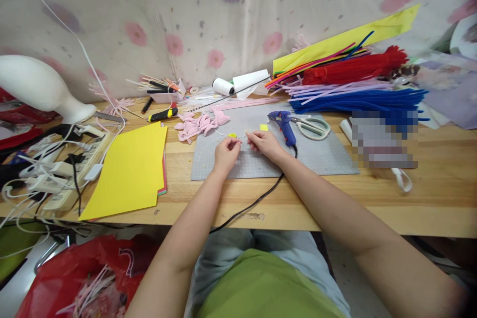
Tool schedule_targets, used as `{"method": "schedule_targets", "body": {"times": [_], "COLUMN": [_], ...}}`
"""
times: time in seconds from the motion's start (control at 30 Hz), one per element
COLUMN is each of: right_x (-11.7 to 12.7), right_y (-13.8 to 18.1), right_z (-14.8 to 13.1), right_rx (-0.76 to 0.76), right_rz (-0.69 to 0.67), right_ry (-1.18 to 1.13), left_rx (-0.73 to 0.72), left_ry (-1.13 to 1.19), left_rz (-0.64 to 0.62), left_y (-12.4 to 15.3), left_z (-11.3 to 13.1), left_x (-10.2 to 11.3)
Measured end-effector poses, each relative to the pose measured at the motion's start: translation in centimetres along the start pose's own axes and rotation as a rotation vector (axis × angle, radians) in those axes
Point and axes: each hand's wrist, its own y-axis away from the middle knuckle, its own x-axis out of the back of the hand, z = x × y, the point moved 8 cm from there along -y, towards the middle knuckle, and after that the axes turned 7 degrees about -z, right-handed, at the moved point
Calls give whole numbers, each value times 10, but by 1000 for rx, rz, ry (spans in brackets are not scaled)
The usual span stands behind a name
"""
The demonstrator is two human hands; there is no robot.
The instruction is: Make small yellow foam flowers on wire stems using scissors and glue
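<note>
My left hand (225, 153) is closed in a pinch above the grey cutting mat (246, 161). Close beside it, my right hand (264, 144) pinches too. Thin whitish strands (245, 135) run between the fingertips of both hands; their exact kind is too small to make out. A small yellow piece (232, 135) shows just behind the left fingers. Beyond the right hand lies a small yellow square (264, 127) on the mat. Pink fuzzy petal shapes (201, 125) sit at the mat's left edge.
On the mat's right are a blue glue gun (285, 129), its black cord trailing forward, and scissors (315, 128). Bundles of blue pipe cleaners (357, 102) and red ones (357, 67) lie behind. Yellow sheets (128, 171) and a power strip (80, 176) are left.
</note>
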Motion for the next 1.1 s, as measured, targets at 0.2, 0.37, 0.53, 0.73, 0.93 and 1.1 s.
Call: {"method": "schedule_targets", "body": {"times": [0.2, 0.37, 0.53, 0.73, 0.93, 1.1], "right_x": [-2, -2, -5, -8, -4, 1], "right_y": [-1, -1, 1, 6, 2, 1], "right_z": [7, 8, 4, -2, -1, -1], "right_rx": [-53, -60, -65, -40, 15, 66], "right_rz": [-14, -32, -110, -173, -99, -22], "right_ry": [-116, -145, -129, -70, -137, -138], "left_rx": [0, 19, 32, 48, 33, -8], "left_ry": [-1, 11, 35, 75, 68, -4], "left_rz": [44, 53, 75, 78, 80, -19], "left_y": [0, 1, 0, -1, -2, 0], "left_z": [4, 2, -1, -5, -7, -1], "left_x": [4, 4, 6, 7, 6, -1]}}
